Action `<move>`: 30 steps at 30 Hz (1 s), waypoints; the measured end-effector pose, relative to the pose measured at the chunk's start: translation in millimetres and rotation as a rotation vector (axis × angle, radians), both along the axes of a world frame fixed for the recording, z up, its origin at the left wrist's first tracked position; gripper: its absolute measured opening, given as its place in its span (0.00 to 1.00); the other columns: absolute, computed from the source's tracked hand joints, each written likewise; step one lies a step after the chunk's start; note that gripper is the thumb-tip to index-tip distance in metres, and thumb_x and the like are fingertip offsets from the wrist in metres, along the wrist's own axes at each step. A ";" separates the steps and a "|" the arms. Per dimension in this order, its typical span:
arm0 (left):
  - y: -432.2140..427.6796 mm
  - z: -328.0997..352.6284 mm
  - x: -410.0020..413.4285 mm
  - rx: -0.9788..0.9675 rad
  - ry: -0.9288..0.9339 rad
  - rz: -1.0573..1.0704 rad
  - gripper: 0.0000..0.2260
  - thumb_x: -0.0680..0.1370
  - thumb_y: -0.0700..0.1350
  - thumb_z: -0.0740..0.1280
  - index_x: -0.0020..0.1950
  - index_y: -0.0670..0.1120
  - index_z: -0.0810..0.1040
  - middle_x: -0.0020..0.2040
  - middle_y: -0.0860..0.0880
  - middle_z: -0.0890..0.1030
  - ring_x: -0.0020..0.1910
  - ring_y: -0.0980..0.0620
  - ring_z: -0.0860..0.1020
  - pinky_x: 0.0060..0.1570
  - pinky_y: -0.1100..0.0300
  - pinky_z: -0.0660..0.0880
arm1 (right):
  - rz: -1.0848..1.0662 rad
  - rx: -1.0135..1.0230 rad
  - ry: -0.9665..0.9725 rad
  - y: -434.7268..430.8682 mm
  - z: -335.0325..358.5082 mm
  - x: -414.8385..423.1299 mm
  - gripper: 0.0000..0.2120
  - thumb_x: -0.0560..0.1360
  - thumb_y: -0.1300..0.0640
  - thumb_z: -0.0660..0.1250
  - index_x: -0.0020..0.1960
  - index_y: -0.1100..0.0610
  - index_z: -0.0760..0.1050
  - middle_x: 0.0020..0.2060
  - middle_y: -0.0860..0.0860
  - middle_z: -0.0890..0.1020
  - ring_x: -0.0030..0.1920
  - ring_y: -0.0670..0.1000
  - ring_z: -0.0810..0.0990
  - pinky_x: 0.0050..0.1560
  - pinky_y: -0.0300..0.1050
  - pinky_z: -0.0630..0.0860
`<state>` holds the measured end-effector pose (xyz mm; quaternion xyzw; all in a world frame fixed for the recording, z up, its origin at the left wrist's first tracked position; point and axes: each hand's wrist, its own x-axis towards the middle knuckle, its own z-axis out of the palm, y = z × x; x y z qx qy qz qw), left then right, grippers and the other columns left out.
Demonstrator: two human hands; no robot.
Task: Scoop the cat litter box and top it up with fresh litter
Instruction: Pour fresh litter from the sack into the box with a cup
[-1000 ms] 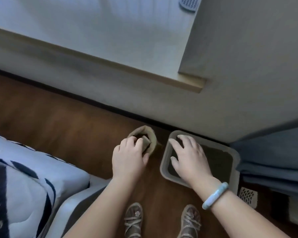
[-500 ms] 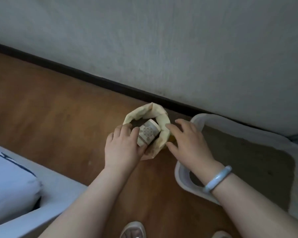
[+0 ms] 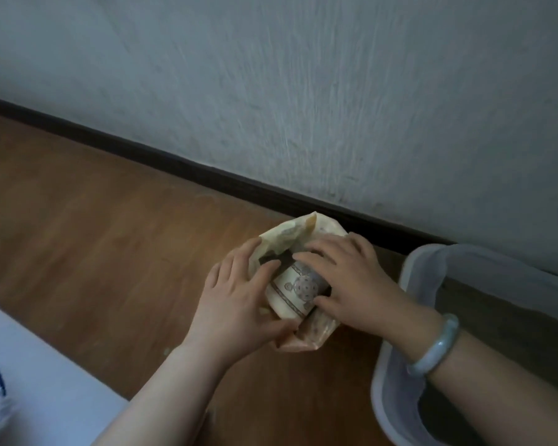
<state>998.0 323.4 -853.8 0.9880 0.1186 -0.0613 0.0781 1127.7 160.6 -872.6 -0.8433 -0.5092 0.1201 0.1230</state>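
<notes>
A tan litter bag [image 3: 306, 341] stands open on the wooden floor by the wall. Inside its mouth lies a patterned paper cup [image 3: 298, 292], tilted on its side. My left hand [image 3: 239, 304] wraps the bag's left edge and touches the cup. My right hand [image 3: 351, 284] grips the cup from the right, fingers over its top. The grey litter box [image 3: 397, 375] sits to the right with dark litter inside; my right forearm crosses over its near rim.
A white wall with a dark baseboard [image 3: 207, 175] runs diagonally behind the bag. A white bed edge [image 3: 39, 391] fills the lower left corner. Bare wooden floor [image 3: 94, 236] spreads to the left.
The view has come closer to the bag. My right hand moved from the litter box rim onto the cup in the bag. My left hand stayed at the bag's mouth.
</notes>
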 end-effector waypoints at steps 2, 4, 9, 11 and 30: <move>0.9 -3.2 1.3 0.002 -0.018 -0.019 0.40 0.63 0.74 0.61 0.70 0.56 0.66 0.75 0.51 0.54 0.72 0.49 0.58 0.69 0.50 0.59 | 0.081 -0.053 -0.048 1.9 0.1 4.9 0.34 0.70 0.46 0.67 0.72 0.42 0.57 0.71 0.43 0.61 0.74 0.47 0.49 0.72 0.58 0.35; 0.3 -5.5 1.7 0.006 -0.036 -0.033 0.40 0.62 0.74 0.62 0.70 0.55 0.67 0.75 0.50 0.56 0.71 0.49 0.61 0.67 0.51 0.61 | 0.139 -0.094 -0.056 3.9 0.9 8.3 0.35 0.69 0.46 0.68 0.72 0.43 0.58 0.71 0.44 0.62 0.74 0.48 0.49 0.70 0.59 0.33; -0.3 -0.2 4.5 -0.008 -0.048 -0.054 0.42 0.62 0.74 0.63 0.70 0.54 0.66 0.75 0.50 0.57 0.71 0.48 0.61 0.67 0.51 0.62 | 0.182 -0.127 -0.046 13.5 1.2 16.9 0.36 0.68 0.42 0.69 0.72 0.43 0.59 0.69 0.44 0.65 0.72 0.49 0.56 0.69 0.60 0.32; -0.5 2.1 3.4 -0.042 0.001 -0.037 0.43 0.62 0.74 0.63 0.73 0.56 0.60 0.77 0.51 0.49 0.74 0.50 0.54 0.70 0.53 0.56 | 0.181 -0.113 -0.037 13.4 1.2 16.7 0.35 0.67 0.42 0.69 0.71 0.43 0.61 0.66 0.44 0.66 0.70 0.48 0.59 0.69 0.59 0.33; 12.0 2.1 7.3 -0.131 0.071 0.004 0.38 0.68 0.64 0.67 0.73 0.63 0.50 0.73 0.57 0.58 0.68 0.53 0.64 0.60 0.57 0.68 | 0.058 -0.028 -0.093 -6.1 7.3 34.9 0.33 0.68 0.47 0.71 0.70 0.44 0.62 0.65 0.43 0.68 0.65 0.48 0.65 0.63 0.46 0.62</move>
